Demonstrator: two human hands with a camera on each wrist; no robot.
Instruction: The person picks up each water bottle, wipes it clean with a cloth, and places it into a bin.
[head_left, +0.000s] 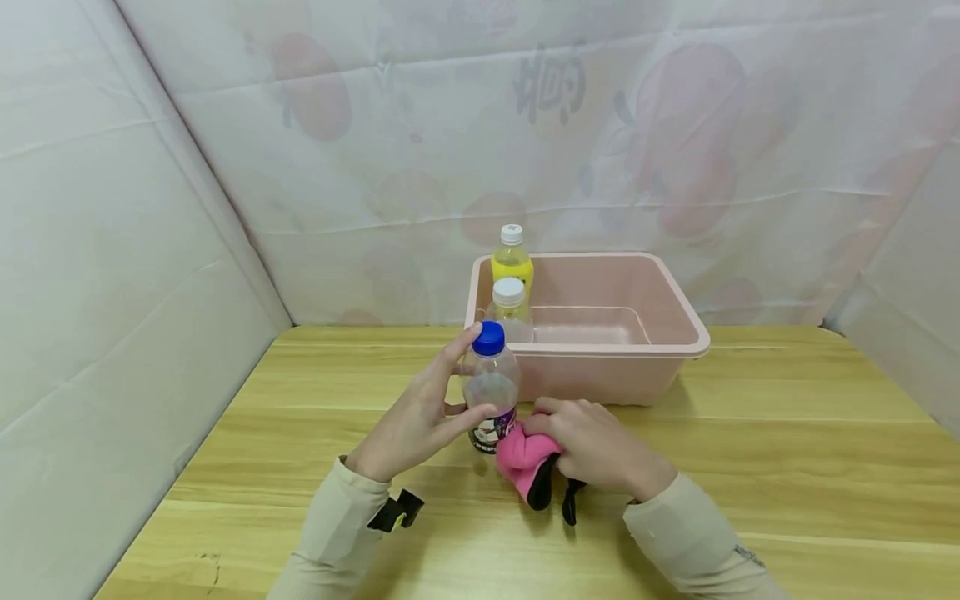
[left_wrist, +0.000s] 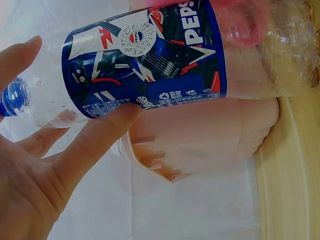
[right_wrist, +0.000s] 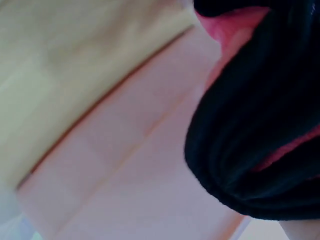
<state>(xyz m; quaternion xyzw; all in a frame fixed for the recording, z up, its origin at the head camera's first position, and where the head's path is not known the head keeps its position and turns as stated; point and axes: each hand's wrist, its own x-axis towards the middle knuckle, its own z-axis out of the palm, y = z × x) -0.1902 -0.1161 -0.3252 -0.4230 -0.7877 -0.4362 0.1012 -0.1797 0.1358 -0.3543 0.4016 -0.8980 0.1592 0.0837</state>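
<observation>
A clear plastic Pepsi bottle (head_left: 491, 385) with a blue cap stands upright on the table, in front of the pink tub. My left hand (head_left: 416, 421) holds it from the left, one finger up by the cap and the thumb along its side. Its dark blue label (left_wrist: 145, 60) fills much of the left wrist view. A pink cloth (head_left: 522, 454) with black edging is bunched in my right hand (head_left: 596, 443), against the lower right side of the bottle. Black folds of the cloth (right_wrist: 240, 145) cover the right wrist view and hide the right fingers there.
Behind the bottle stands a pink plastic tub (head_left: 600, 379). In its left end are a yellow-labelled bottle (head_left: 513, 270) and a clear bottle (head_left: 509, 293), both white-capped. The wooden table (head_left: 787, 467) meets printed fabric walls (head_left: 420, 167) at the back and sides.
</observation>
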